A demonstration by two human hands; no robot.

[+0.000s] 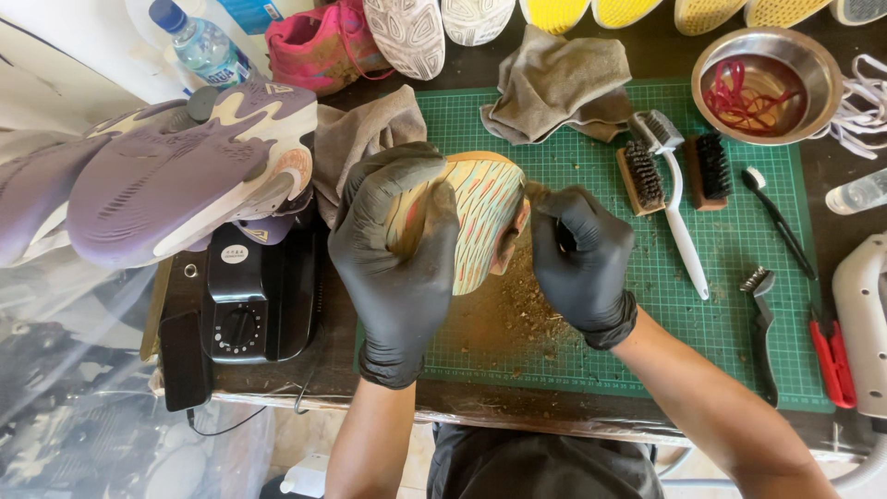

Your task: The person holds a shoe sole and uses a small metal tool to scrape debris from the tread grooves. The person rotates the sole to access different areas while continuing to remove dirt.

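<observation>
Gloved left hand point(399, 249) grips ridged shoe sole point(480, 217).

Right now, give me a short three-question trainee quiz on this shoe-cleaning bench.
1. True or false: the left hand grips the shoe with its sole facing up.
2. What lies in the metal bowl? A) red laces B) brushes C) water
3. What is scattered on the green mat beneath the right hand?

Key: 1. True. 2. A. 3. Brown dirt crumbs.
</observation>
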